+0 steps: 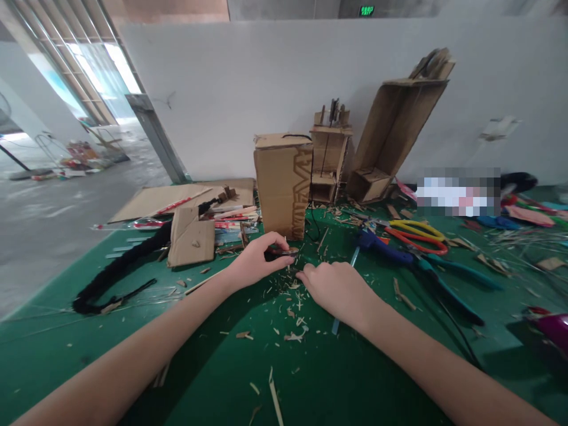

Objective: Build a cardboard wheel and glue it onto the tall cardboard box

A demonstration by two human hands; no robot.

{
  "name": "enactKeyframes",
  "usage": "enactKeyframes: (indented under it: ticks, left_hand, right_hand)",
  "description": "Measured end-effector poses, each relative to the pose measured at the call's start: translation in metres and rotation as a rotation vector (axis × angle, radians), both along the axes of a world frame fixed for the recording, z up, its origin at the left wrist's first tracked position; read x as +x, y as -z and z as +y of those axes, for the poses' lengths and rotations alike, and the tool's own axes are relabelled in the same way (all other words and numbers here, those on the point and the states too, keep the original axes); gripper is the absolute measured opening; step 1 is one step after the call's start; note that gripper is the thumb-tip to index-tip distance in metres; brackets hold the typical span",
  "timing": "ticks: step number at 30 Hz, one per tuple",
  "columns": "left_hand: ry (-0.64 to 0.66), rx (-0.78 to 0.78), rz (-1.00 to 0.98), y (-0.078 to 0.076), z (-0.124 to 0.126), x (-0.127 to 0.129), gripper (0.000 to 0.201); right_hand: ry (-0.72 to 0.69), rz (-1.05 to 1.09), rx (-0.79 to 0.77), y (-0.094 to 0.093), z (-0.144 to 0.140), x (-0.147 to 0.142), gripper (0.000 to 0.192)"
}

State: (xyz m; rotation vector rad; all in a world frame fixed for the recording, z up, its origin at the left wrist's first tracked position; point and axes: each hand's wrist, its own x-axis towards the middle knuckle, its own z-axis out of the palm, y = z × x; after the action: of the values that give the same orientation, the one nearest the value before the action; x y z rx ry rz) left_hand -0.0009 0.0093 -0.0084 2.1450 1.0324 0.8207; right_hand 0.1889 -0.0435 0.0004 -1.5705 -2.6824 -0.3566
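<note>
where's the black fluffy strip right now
In the head view, the black fluffy strip lies on the left side of the green table, left of the left hand and running up to the small cardboard piece.

A green table (208, 378) is carrying pale scraps (276, 402), scattering across its middle. By its far edge, a tall cardboard box (279, 195) and two open cardboard frames (393, 133) are standing. Toward the left edge, a fuzzy black strip (128, 261) is curving; well away from that edge, yellow-and-red-handled scissors (412, 224) and teal-handled pliers (465, 273) are lying.
</note>
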Motion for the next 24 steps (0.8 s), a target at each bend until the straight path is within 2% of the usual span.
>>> enactKeyframes:
  ticks: [6, 15, 24]
  left_hand:
    - [-0.030, 0.062, 0.033, -0.004, -0.002, 0.001, 0.018]
    - [0.038, 0.151, -0.002, -0.004, -0.004, 0.003, 0.011]
    - [-0.021, 0.027, -0.056, 0.003, 0.001, 0.001, 0.018]
  right_hand:
    - [0.026, -0.003, -0.011, 0.001, 0.001, -0.004, 0.031]
    - [0.032, -0.010, -0.085, -0.003, 0.000, -0.007, 0.036]
    - [0.046, -0.026, -0.129, -0.010, -0.004, -0.004, 0.041]
